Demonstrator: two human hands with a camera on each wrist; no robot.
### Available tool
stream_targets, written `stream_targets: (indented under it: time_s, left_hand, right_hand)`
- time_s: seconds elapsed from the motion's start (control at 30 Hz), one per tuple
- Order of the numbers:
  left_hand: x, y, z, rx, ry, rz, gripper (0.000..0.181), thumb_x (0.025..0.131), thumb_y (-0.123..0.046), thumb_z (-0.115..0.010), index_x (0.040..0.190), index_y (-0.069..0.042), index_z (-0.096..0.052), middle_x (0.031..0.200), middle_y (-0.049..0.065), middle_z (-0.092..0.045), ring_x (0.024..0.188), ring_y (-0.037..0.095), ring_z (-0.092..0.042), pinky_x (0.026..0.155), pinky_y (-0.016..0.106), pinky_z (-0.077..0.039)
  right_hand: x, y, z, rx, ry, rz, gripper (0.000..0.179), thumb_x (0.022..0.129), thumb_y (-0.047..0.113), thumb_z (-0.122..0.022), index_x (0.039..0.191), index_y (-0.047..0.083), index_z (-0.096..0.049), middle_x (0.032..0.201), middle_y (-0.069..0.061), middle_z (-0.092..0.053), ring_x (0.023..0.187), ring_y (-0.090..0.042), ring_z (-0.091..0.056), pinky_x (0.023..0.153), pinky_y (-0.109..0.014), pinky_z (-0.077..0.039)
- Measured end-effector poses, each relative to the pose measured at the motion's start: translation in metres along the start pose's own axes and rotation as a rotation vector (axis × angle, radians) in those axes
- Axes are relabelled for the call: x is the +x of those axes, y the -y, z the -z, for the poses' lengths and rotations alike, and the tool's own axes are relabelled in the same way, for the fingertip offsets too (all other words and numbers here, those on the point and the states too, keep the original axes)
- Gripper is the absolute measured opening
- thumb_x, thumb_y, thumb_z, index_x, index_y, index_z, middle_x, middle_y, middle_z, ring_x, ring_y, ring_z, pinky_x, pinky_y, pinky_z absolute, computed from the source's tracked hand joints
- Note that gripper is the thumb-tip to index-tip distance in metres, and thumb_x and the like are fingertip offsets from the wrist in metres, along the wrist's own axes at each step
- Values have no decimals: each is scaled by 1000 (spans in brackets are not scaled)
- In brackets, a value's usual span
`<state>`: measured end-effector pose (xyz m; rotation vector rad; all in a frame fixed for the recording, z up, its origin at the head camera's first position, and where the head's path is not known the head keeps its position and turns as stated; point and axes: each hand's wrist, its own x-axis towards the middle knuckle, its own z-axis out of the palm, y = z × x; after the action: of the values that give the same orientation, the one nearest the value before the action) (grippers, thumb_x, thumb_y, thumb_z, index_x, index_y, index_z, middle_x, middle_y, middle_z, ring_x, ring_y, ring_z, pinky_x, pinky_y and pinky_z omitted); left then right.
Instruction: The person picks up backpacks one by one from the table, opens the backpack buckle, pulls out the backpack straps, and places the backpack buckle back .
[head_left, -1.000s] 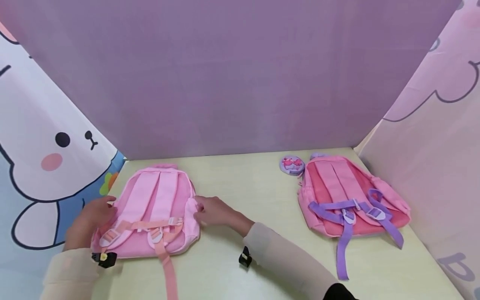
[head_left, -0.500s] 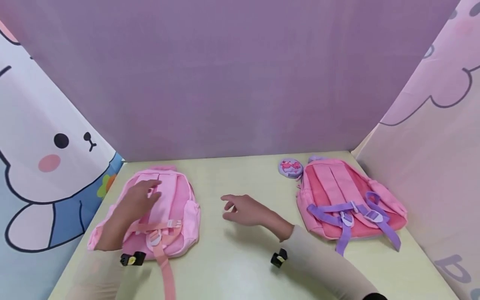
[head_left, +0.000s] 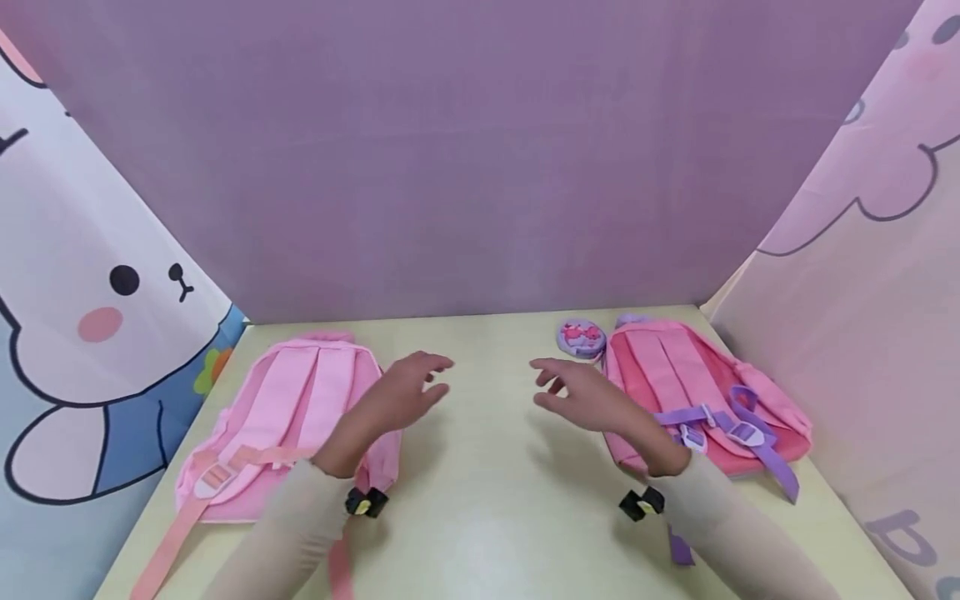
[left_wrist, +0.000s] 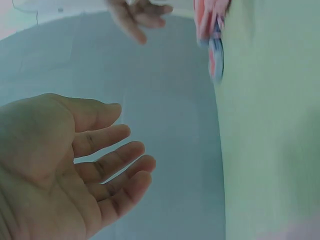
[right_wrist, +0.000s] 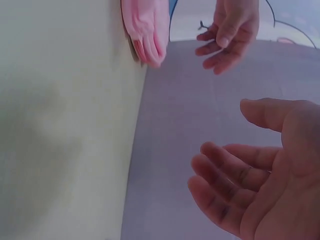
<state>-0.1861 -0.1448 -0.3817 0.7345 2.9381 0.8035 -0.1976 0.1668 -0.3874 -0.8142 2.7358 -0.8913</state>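
The light-pink backpack [head_left: 288, 400] lies strap-side up at the left of the frame, and the coral-and-pink backpack [head_left: 667, 367] lies likewise at the right, with a round purple pouch [head_left: 581, 337] just beside its top. Near the centre, the left hand [head_left: 408, 392] and right hand [head_left: 581, 393] hover apart, fingers loosely bent, holding nothing. Peach strap [head_left: 172, 546] trails past the lower-left edge (the purple strap [head_left: 681, 548] dangles too); a sleeve catching either could drag its bag askew.
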Motion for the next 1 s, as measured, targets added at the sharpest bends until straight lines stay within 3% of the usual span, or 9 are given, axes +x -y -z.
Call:
stream_targets:
  time_s: [0.13,0.27,0.4,0.57,0.73,1.0]
  left_hand:
    - [20,-20,-20,-38,57,-53,39,100,-14,-63,136,-1,-59,129,18,-65,109,33,-68,95,45,-56]
    - [44,-49,-42,-19,142,-72,40,101,-18,-62,138,-5,-58,130,14,-65,113,28,-66,97,40,-55]
    - [61,-81,-65,26,248,-63,42,103,-24,-60,142,-10,-57,132,9,-64,119,21,-62,100,35,-53]
    - [73,-104,-93,73,343,-31,45,103,-30,-60,145,-15,-54,135,4,-64,124,17,-60,103,32,-52]
    - [80,-115,-120,69,374,19,47,102,-36,-62,146,-20,-53,136,-1,-63,126,13,-59,104,29,-51]
    - [91,-129,-153,10,334,27,50,102,-38,-60,148,-20,-52,145,-6,-58,133,11,-55,105,25,-49]
  right_hand:
    - [-14,-13,21,5,-29,-35,53,100,23,-65,147,6,-50,121,-11,-70,108,-25,-68,84,-37,-60]
    - [-30,-29,45,-22,-77,-69,51,100,22,-64,146,5,-51,119,-13,-70,107,-27,-68,85,-42,-59]
    - [-49,-51,66,-48,-152,-108,51,101,21,-63,146,3,-51,118,-16,-70,109,-34,-67,86,-47,-59]
    - [-77,-80,87,-75,-231,-193,52,103,26,-60,146,-1,-50,120,-24,-69,111,-42,-65,85,-49,-57]
    - [-102,-110,97,-102,-262,-305,56,104,33,-57,144,-5,-49,126,-33,-63,113,-49,-62,87,-55,-56]
    - [-131,-152,108,-125,-227,-478,62,106,39,-50,145,-8,-43,130,-40,-55,112,-55,-58,82,-61,-55]
